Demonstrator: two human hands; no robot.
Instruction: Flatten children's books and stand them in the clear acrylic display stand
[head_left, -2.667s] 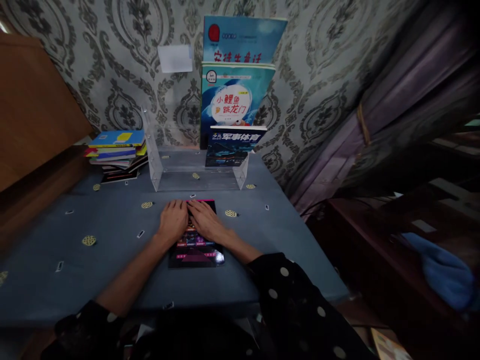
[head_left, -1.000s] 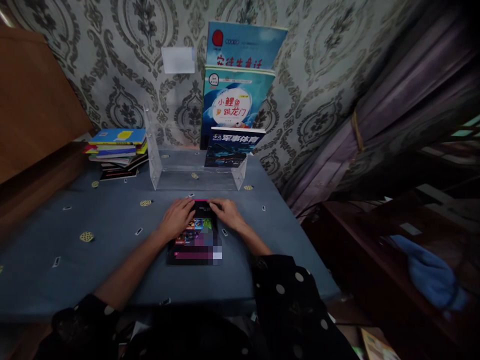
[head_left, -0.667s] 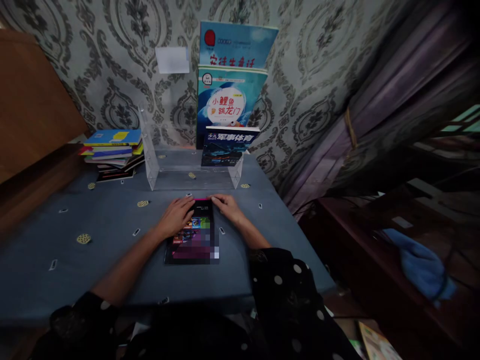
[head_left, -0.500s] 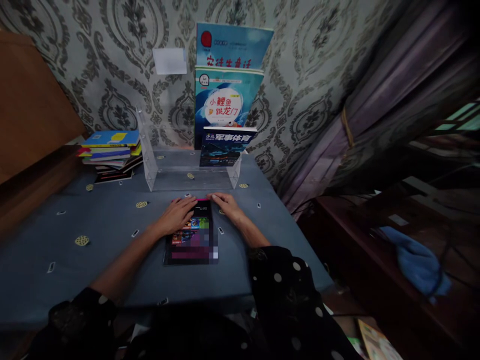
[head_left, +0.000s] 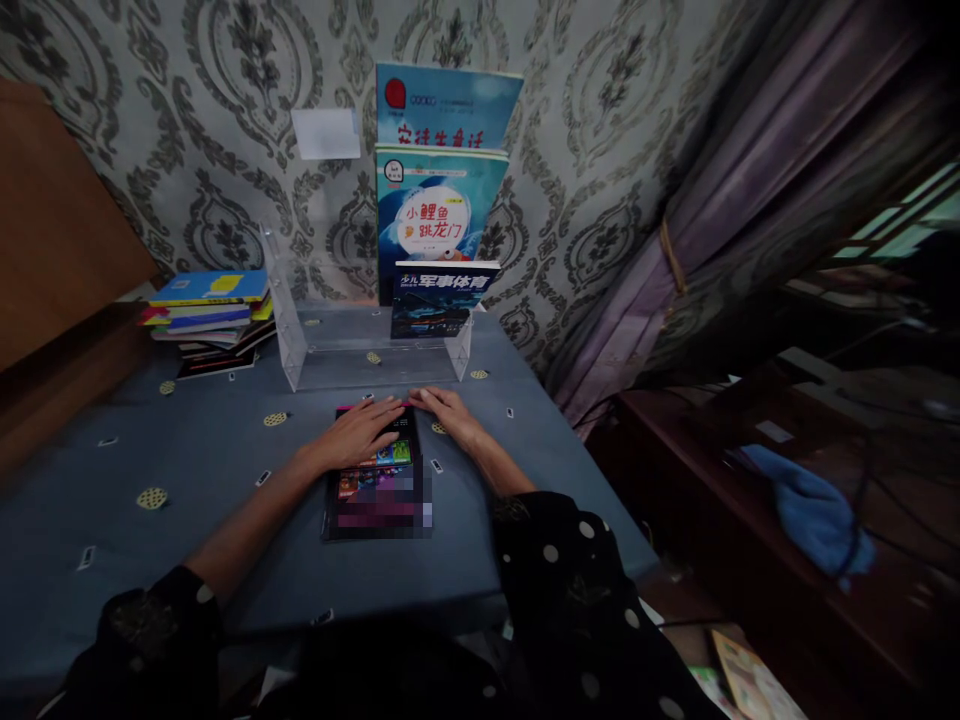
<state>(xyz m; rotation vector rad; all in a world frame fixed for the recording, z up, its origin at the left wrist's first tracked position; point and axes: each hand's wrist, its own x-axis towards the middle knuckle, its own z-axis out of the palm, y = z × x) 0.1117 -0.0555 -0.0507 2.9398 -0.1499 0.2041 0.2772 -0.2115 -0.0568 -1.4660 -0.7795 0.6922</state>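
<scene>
A dark book (head_left: 379, 490) with small colourful pictures and a pink top edge lies on the blue tablecloth; part of its lower cover is pixelated. My left hand (head_left: 364, 432) rests flat across its upper part, fingers stretched toward the top right corner and hiding much of the cover. At that corner is my right hand (head_left: 448, 412), its fingers together and tips on the book's edge. The two hands' fingertips nearly meet. Behind them stands a clear acrylic book rack (head_left: 289, 320) with several upright books, including a dark blue one (head_left: 435, 310) in front.
A stack of books (head_left: 214, 315) sits at the table's left rear. Patterned wallpaper rises behind, with a white card (head_left: 326, 133) on it. A purple curtain (head_left: 637, 290) hangs at the right, near a dark red surface holding a blue cloth (head_left: 806, 510).
My left hand has slid right across the book's top, closer to my right hand. My right hand stays at the corner. The view has shifted slightly.
</scene>
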